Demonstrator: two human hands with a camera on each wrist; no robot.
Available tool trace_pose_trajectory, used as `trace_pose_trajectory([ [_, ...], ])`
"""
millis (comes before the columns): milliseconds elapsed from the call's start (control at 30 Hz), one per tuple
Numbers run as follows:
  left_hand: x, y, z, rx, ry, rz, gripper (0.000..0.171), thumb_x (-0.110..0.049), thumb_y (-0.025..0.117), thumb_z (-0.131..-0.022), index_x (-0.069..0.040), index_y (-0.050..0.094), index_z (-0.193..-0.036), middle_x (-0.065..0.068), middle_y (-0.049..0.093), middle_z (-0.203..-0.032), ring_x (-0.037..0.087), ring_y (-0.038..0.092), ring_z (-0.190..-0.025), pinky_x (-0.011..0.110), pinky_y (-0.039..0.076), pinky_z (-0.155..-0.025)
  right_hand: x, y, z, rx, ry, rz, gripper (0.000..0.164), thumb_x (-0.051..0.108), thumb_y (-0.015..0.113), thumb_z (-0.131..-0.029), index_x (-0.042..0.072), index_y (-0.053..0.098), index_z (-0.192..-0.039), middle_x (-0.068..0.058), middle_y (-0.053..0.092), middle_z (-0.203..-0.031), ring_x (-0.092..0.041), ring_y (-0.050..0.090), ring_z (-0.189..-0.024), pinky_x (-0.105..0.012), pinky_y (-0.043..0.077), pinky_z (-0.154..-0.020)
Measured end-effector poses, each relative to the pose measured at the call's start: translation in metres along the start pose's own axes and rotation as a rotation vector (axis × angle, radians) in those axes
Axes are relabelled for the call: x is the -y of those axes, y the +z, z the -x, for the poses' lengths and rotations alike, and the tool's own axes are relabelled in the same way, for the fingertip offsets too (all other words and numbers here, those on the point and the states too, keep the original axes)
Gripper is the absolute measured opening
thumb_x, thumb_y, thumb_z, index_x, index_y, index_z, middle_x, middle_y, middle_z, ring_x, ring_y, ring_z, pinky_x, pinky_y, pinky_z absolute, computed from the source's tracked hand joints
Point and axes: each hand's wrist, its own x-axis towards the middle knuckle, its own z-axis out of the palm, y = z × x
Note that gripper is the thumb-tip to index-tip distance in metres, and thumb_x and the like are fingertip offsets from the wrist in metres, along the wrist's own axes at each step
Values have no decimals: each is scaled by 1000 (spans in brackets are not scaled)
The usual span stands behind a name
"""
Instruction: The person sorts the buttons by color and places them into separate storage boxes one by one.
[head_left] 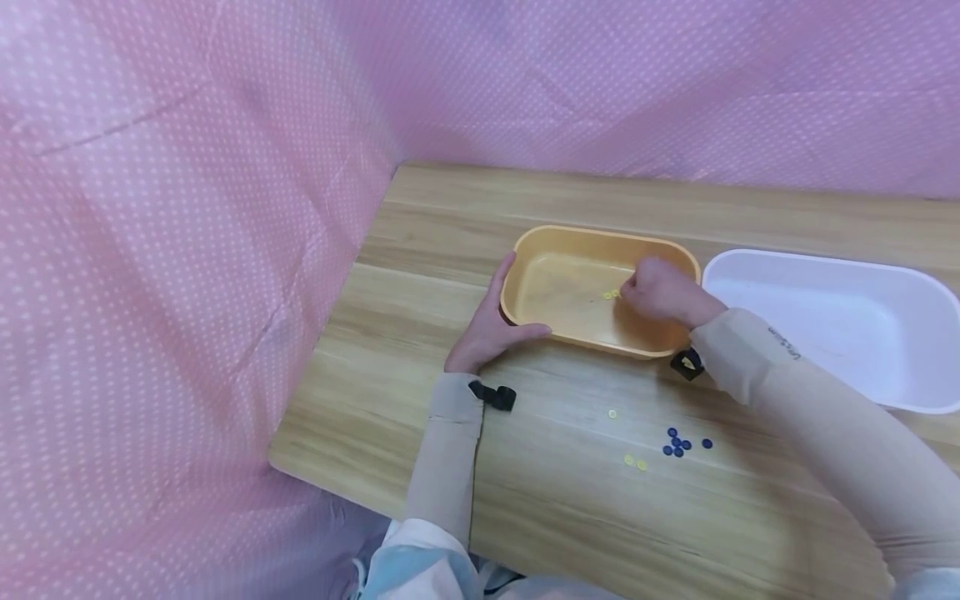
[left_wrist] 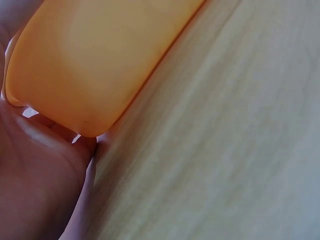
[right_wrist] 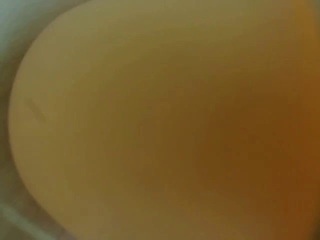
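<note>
An orange plastic basin (head_left: 570, 333) stands on the wooden table. My left hand (head_left: 487, 332) holds it by the near left corner, the thumb along the front wall and the fingers at the left end. The left wrist view shows this hand (left_wrist: 40, 165) against the basin's rounded end (left_wrist: 95, 95). My right hand (head_left: 660, 290) is inside the basin towards its right side, with curled fingers. Whether it holds anything is hidden. Beside its fingertips, small yellow buttons (head_left: 608, 296) lie on the basin floor. The right wrist view shows only blurred basin wall (right_wrist: 150, 125).
A white basin (head_left: 825, 333) stands right of the orange one, close to it. Nearer me on the table lie several blue buttons (head_left: 677, 442), some clustered, and a few yellow buttons (head_left: 629, 460). Pink dotted cloth (head_left: 262, 208) hangs behind and left of the table.
</note>
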Motion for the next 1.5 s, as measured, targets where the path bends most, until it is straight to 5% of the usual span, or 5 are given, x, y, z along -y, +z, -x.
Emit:
trace_pose_trajectory([
  [967,-1,2,3,1,-6,8,116,-11,86,-66,-25,10,-152,7,19,-154,34,35,-129,46,26,-108,-8,7,-5,41,41,28,32,9,42,-89,9,41,-57,-4,42,-55,-18,43,-48,-30,37,-48],
  [1333,-2,2,1,9,-10,19,116,-11,86,-66,-26,9,-152,6,18,-154,33,36,-129,44,28,-107,-2,0,2,-73,25,21,35,11,42,-89,9,47,-53,-1,41,-52,-16,40,-47,-32,36,-50],
  [1500,-1,2,2,3,-19,-13,117,-16,87,-65,-29,9,-152,2,17,-155,29,33,-132,43,27,-108,5,-3,13,-137,-11,-52,26,10,45,-87,-2,65,-75,-13,60,-72,-19,48,-53,-34,42,-58],
])
